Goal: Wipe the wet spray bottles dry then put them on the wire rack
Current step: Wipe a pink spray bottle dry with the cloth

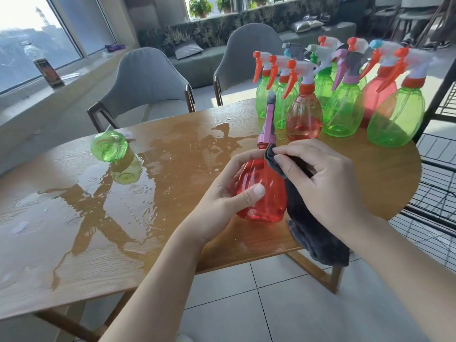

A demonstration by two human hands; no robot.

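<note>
A red spray bottle [264, 193] with a pink and grey trigger head is held above the near table edge. My left hand [229, 193] grips its body, thumb across the front. My right hand [323, 178] pinches a dark grey cloth [315, 233] against the bottle's shoulder and right side; the cloth hangs down past the table edge. A green spray bottle [109, 145] lies on its side on the wet left part of the table. Several green and red spray bottles [343, 102] stand upright at the table's far right. The black wire rack [439, 193] stands at the right.
The wooden table [74, 243] carries wide puddles of water [98, 206] across its left and middle. Two grey chairs [148, 82] stand behind it. A window sill with a small box [48, 72] runs along the left. Tiled floor lies below.
</note>
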